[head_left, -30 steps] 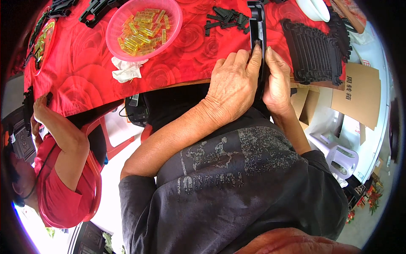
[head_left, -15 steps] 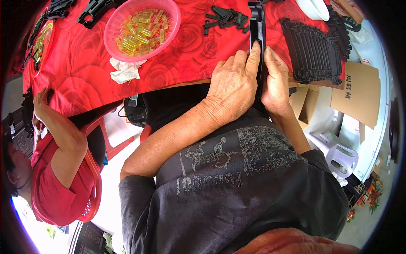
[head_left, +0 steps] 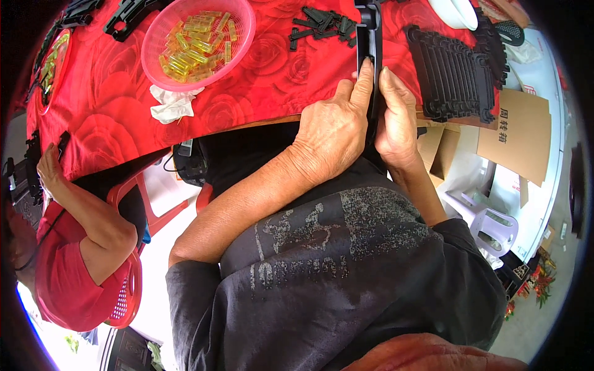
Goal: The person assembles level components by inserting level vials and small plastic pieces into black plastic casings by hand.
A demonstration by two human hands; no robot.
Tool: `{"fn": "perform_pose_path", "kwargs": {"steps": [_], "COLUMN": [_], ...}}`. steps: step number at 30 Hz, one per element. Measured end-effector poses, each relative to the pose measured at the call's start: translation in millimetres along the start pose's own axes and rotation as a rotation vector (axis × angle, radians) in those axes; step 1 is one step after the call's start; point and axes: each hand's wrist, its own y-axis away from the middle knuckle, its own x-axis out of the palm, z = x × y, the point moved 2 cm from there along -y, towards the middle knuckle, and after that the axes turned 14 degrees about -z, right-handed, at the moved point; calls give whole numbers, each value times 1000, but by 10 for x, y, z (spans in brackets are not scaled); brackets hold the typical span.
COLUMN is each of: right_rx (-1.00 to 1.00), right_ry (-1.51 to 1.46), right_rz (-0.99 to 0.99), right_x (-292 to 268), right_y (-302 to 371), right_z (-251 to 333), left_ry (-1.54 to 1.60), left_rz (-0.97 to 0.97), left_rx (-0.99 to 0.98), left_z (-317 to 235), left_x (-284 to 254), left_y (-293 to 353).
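A long, narrow black plastic part (head_left: 369,37) stands lengthwise over the table's front edge, between my two hands. My left hand (head_left: 331,133) is closed at its left side, with the index finger stretched onto the part's inner channel. From the right, my right hand (head_left: 396,120) grips the part's side, thumb pointing upward; its other fingers are mostly hidden. Whatever lies under my left fingertip is too small to make out. Small black strips (head_left: 322,26) lie in a loose pile to the left of the part.
A pink basket (head_left: 242,59) holds clear yellow tubes, with crumpled white tissue (head_left: 170,104) before it. Right of my hands lie rows of black parts (head_left: 448,77) and a white bowl (head_left: 455,13). A co-worker in red (head_left: 80,266) sits left; cardboard boxes (head_left: 520,136) stand right.
The whole view has shifted slightly left. My left index finger stays on the black part while the other fingers are curled a little more. The co-worker's hand has moved, with a small dark piece at it.
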Motion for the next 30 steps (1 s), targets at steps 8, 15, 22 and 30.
{"fn": "perform_pose_path", "kwargs": {"steps": [8, 15, 22, 30], "right_rx": [27, 210, 396, 323], "right_ry": [15, 291, 402, 588], "right_rz": [-79, 171, 310, 564], "right_x": [-110, -266, -148, -161], "right_y": [-66, -104, -51, -142], "right_z": [-33, 80, 270, 542], "left_ry": [176, -163, -75, 116], "left_rz": [-333, -166, 450, 352], "left_rx": [5, 661, 485, 297], "left_z": [62, 104, 250, 474], "left_x": [-198, -524, -390, -324], "left_y": [-165, -691, -652, -533]}}
